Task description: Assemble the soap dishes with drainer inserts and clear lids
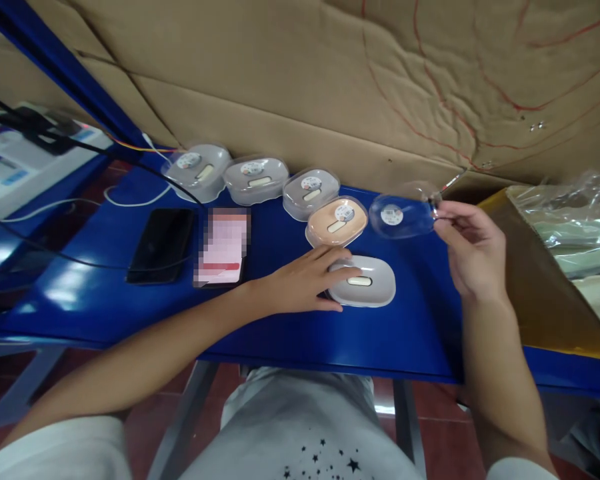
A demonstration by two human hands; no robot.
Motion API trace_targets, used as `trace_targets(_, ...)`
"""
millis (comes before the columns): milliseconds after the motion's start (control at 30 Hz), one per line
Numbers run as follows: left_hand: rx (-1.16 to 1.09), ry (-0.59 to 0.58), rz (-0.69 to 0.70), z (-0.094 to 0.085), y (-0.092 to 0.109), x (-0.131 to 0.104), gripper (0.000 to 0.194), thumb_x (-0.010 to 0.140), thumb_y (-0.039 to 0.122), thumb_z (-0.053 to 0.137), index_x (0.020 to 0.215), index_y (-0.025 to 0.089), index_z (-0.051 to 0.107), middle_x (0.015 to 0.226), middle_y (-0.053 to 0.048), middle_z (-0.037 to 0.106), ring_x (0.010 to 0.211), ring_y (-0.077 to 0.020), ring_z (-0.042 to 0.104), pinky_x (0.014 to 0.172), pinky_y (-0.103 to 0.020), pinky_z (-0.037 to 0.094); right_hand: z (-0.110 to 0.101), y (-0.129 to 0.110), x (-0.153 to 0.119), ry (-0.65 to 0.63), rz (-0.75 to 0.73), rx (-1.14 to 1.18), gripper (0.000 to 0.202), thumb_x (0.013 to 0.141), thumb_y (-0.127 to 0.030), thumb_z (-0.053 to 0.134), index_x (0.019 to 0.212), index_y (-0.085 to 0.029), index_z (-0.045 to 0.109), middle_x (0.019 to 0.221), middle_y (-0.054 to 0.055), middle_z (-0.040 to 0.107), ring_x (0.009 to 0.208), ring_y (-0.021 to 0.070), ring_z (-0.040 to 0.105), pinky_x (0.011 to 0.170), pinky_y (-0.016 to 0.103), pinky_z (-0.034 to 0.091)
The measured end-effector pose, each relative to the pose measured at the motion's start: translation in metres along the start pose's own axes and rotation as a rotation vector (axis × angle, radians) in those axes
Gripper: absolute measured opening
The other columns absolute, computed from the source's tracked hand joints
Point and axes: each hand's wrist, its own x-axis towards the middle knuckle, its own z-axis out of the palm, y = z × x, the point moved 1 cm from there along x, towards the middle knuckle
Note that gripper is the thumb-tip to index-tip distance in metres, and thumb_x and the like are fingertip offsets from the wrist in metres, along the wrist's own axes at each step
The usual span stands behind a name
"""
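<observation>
Near the front of the blue table, my left hand [316,280] rests on the left end of a grey oval dish [377,287] with a cream insert, its fingers spread over the rim. To the right, my right hand [473,243] pinches the edge of a clear plastic lid [407,220] bearing a round label. That lid is off the dish, tilted above the table. Just behind my left hand sits a peach dish [320,229] under a clear lid. Further back stand three grey lidded dishes, the nearest one [300,193] touching or close to the peach one.
A dark phone [160,247] and a phone with a lit screen [223,247] lie on the blue table [290,340] at left. Cables cross there. At right stands a cardboard box [540,300] with wrapped green pieces. Cardboard [280,87] lines the back.
</observation>
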Motion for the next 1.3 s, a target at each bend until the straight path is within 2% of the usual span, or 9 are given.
trace_targets(167,-0.19,0.086,-0.129,0.004,0.004,0.0,0.095,0.082,0.038,0.096,0.16,0.029,0.043,0.152,-0.018,0.052,0.148,-0.0383,0.052,0.119,-0.058,0.052,-0.005,-0.016,-0.013,-0.324,0.178,0.285,0.041,0.097,-0.044,0.065,0.138,-0.046,0.064,0.105,0.003,0.067,0.077,0.0231,0.064,0.074,0.048,0.064)
trace_targets(367,-0.166,0.153,-0.152,0.01,0.007,-0.001,0.118,0.081,0.034,0.097,0.171,0.03,0.02,0.161,-0.022,0.042,0.156,-0.0417,0.042,0.124,-0.064,0.046,0.0,-0.013,-0.016,-0.528,0.357,0.204,0.054,0.094,-0.05,0.063,0.146,-0.039,0.06,0.094,0.003,0.064,0.069,0.023,0.061,0.071,0.049,0.06)
trace_targets(533,-0.056,0.153,-0.113,0.009,0.007,0.0,0.1,0.091,0.038,0.088,0.169,0.024,0.028,0.162,-0.025,0.042,0.157,-0.0427,0.042,0.126,-0.064,0.043,0.0,-0.009,-0.015,-0.579,0.415,0.195,0.044,0.1,-0.053,0.061,0.139,-0.033,0.064,0.076,-0.001,0.058,0.066,0.0218,0.06,0.062,0.04,0.056)
trace_targets(667,-0.002,0.115,-0.104,0.007,0.002,0.0,0.073,0.096,0.039,0.083,0.157,0.023,0.047,0.158,-0.024,0.047,0.152,-0.0424,0.048,0.123,-0.064,0.047,0.011,0.005,-0.023,-0.572,0.338,-0.068,0.063,0.1,-0.06,0.068,0.154,-0.031,0.053,0.074,-0.003,0.063,0.066,0.02,0.062,0.059,0.034,0.054)
trace_targets(800,0.0,0.122,-0.077,0.007,0.0,0.0,0.063,0.097,0.039,0.081,0.151,0.021,0.054,0.157,-0.025,0.046,0.154,-0.0417,0.045,0.121,-0.062,0.049,0.02,0.014,-0.03,-0.561,0.159,-0.362,0.062,0.103,-0.066,0.062,0.154,-0.032,0.057,0.104,0.005,0.076,0.085,0.0229,0.072,0.075,0.039,0.062)
trace_targets(933,0.011,0.143,-0.082,0.01,0.0,-0.001,0.057,0.098,0.039,0.081,0.146,0.023,0.056,0.153,-0.023,0.05,0.151,-0.0413,0.048,0.117,-0.061,0.053,0.021,0.007,-0.035,-0.649,0.019,-0.432,0.058,0.105,-0.065,0.058,0.154,-0.034,0.059,0.132,0.01,0.073,0.111,0.0299,0.074,0.095,0.049,0.065)
trace_targets(1100,0.124,0.125,-0.073,0.007,-0.002,-0.001,0.062,0.092,0.047,0.086,0.14,0.02,0.058,0.148,-0.023,0.053,0.146,-0.0424,0.054,0.114,-0.06,0.056,0.033,-0.004,-0.043,-0.659,-0.079,-0.45,0.058,0.112,-0.054,0.046,0.165,-0.032,0.044,0.162,0.013,0.055,0.151,0.0343,0.054,0.126,0.06,0.045)
trace_targets(1200,0.159,0.051,-0.044,-0.003,-0.003,-0.004,0.067,0.089,0.041,0.09,0.143,0.018,0.057,0.153,-0.025,0.05,0.144,-0.0426,0.056,0.113,-0.057,0.058,0.041,-0.005,-0.047,-0.67,-0.104,-0.415,0.057,0.114,-0.05,0.042,0.168,-0.031,0.041,0.168,0.012,0.049,0.157,0.0322,0.046,0.132,0.06,0.037)
trace_targets(1300,0.155,-0.014,-0.041,-0.013,-0.005,-0.007,0.061,0.092,0.032,0.088,0.145,0.021,0.059,0.157,-0.022,0.048,0.141,-0.0396,0.06,0.109,-0.05,0.061,0.045,-0.007,-0.049,-0.672,-0.144,-0.414,0.055,0.115,-0.048,0.043,0.168,-0.034,0.041,0.169,0.01,0.049,0.157,0.0317,0.047,0.131,0.06,0.038)
